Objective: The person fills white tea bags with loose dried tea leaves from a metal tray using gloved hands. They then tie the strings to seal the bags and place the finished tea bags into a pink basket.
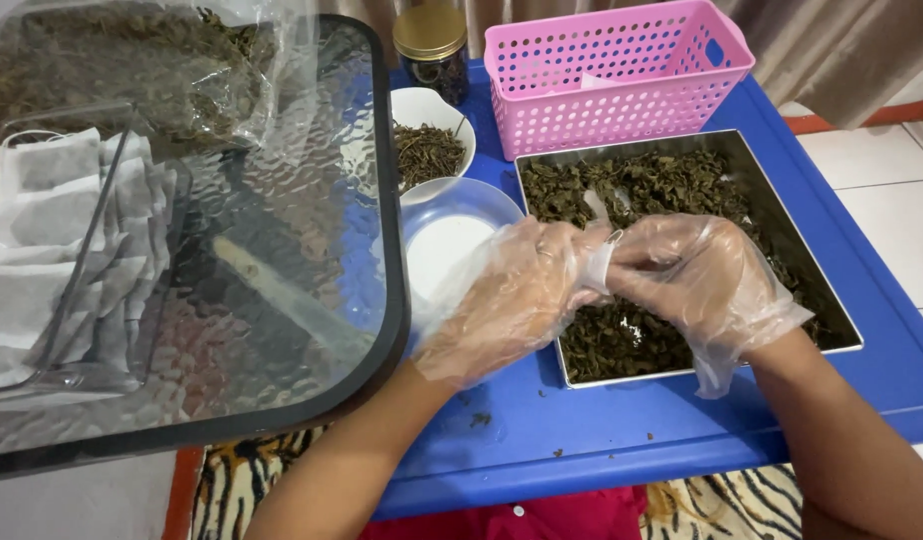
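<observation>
Both hands wear loose clear plastic gloves and meet over the metal tray (782, 225). The left hand (522, 290) and right hand (697, 275) pinch a small white filter bag (600, 262) between their fingertips, fingers curled in on it. The tray under them, on the blue table (602, 430), holds dark dried leaves (622, 340). Just left of it sits a clear bowl (452, 235) with a white inside, and behind that a white bowl (429, 140) of dried leaves. A pink basket (622, 85) and a gold-lidded jar (432, 50) stand at the back. On the glass table (282, 260) lies a clear tray of white bags (52, 250).
</observation>
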